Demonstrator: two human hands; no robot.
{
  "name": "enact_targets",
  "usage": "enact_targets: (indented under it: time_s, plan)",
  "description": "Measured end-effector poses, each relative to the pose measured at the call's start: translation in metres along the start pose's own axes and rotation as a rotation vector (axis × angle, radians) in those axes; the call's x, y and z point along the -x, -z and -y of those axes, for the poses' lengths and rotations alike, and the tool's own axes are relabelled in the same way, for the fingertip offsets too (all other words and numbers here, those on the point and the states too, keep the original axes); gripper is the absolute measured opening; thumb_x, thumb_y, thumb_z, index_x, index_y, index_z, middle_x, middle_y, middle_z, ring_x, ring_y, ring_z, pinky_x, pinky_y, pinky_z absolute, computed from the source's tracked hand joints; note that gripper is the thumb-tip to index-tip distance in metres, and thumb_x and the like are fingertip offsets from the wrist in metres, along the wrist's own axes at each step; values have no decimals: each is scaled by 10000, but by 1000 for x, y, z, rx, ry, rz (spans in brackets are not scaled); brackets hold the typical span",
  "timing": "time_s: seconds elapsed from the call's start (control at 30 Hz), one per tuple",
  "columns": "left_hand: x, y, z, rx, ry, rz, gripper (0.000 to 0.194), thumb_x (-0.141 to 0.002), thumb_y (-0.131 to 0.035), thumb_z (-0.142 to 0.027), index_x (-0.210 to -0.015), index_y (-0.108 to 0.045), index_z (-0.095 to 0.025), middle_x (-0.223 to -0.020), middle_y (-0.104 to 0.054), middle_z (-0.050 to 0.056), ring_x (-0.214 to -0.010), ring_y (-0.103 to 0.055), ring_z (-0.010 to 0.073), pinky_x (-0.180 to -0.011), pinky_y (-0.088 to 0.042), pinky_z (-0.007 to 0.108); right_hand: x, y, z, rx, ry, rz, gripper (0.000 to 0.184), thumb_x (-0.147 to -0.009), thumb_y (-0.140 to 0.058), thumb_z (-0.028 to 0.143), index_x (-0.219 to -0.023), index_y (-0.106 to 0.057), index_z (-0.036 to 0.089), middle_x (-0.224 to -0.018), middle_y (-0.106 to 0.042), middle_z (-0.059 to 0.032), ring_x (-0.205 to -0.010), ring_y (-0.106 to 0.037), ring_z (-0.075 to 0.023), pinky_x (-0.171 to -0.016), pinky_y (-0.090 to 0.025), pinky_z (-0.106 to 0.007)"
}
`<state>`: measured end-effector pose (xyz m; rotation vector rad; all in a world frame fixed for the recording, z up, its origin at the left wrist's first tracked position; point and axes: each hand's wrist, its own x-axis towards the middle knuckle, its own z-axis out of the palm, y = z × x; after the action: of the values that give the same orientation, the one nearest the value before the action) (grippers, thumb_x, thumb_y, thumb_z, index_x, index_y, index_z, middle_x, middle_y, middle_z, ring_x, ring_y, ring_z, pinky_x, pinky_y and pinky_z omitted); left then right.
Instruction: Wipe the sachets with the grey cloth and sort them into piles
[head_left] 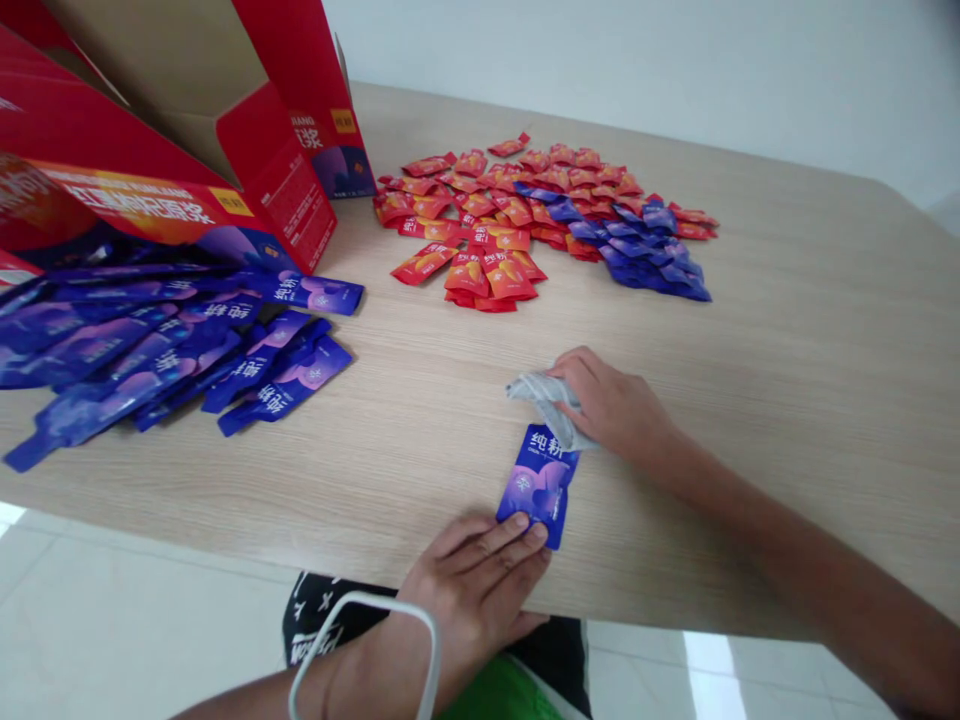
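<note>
A blue-purple pouch [534, 480] lies flat on the table near its front edge, printed side up. My left hand [480, 580] rests with stretched fingers on the pouch's near end, pressing it to the table. A white loop hangs about the left wrist. My right hand [611, 400] grips a crumpled grey-white cloth [551, 400] at the pouch's far end, its fingers closed round the fabric. The cloth covers the pouch's far edge.
A heap of blue pouches [165, 340] lies at the left, before open red cartons [285, 180]. Many small red sachets [495, 240] spread across the table's back, with a pile of blue pouches [652, 250] at their right. The wooden table [795, 400] ends close to my body.
</note>
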<state>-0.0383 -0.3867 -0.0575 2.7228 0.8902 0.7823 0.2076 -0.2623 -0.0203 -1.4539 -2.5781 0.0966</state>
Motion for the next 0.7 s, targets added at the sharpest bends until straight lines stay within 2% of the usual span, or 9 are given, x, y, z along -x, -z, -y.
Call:
enact_targets:
  time_s: [0.07, 0.13, 0.23, 0.3, 0.37, 0.43, 0.5, 0.6, 0.7]
  plan:
    - [1, -2, -1, 9, 3, -19, 329, -1036, -567, -414, -1256, -680, -197, -1348, -681, -23, -1270, -629, 136, -1104, -465, 276, 9, 5, 10, -54, 73, -82, 211, -956, -537, 213, -1162, -573, 183, -1184, -653, -129, -1053, -658, -232, -770, -579, -310]
    - [3, -6, -2, 32, 28, -57, 314, -1027, -584, -419, -1230, -692, -205, -1315, -702, -32, -1254, -638, 133, -1143, -430, 277, 27, 5, 32, -130, 197, -120, 216, -972, -512, 210, -1177, -577, 187, -1162, -667, -124, -1051, -660, -220, -800, -579, -306]
    - [4, -9, -4, 63, 67, -100, 295, -1016, -600, -424, -1183, -709, -206, -1242, -741, -32, -1227, -655, 138, -1174, -399, 285, 43, -4, 54, -165, 281, -7, 178, -970, -515, 172, -1117, -608, 211, -1099, -689, -83, -960, -679, -192, -748, -580, -287]
    - [4, -8, -4, 55, 48, -73, 302, -1017, -601, -414, -1207, -702, -203, -1268, -729, -22, -1239, -649, 142, -1154, -420, 282, 38, -10, 49, -158, 213, 68, 186, -949, -558, 181, -1126, -609, 211, -1121, -684, -79, -954, -681, -196, -724, -583, -292]
    - [3, -5, -3, 36, 30, -33, 319, -1023, -593, -402, -1255, -683, -203, -1327, -697, -16, -1260, -636, 143, -1121, -450, 279, 23, -11, 29, -110, 88, 85, 227, -930, -589, 190, -1157, -595, 197, -1174, -666, -98, -995, -675, -214, -727, -587, -310]
    - [2, -2, -2, 24, 26, -4, 329, -1036, -569, -395, -1285, -668, -205, -1357, -677, -15, -1270, -629, 142, -1100, -469, 281, 8, -6, 8, -37, -1, 60, 234, -924, -589, 182, -1158, -586, 182, -1197, -650, -119, -1028, -667, -235, -726, -588, -326]
    - [2, -2, -2, 19, 36, 1, 333, -1041, -556, -398, -1291, -667, -208, -1355, -679, -14, -1269, -629, 142, -1096, -473, 281, 2, 2, -1, -15, -15, 3, 225, -930, -579, 186, -1155, -584, 175, -1197, -645, -130, -1054, -660, -246, -731, -588, -327]
    - [4, -5, -4, 35, 35, -22, 327, -1037, -563, -401, -1273, -679, -206, -1321, -701, -1, -1259, -638, 150, -1114, -461, 281, 18, 7, 18, -93, 87, -76, 230, -955, -549, 215, -1181, -582, 186, -1192, -655, -127, -1072, -655, -233, -767, -586, -312]
    - [5, -11, -7, 75, 90, -101, 284, -1027, -584, -396, -1206, -704, -212, -1189, -762, -5, -1176, -685, 148, -1153, -430, 295, 42, 0, 51, -152, 256, -24, 199, -989, -486, 190, -1152, -599, 207, -1128, -681, -96, -1010, -667, -207, -767, -584, -303]
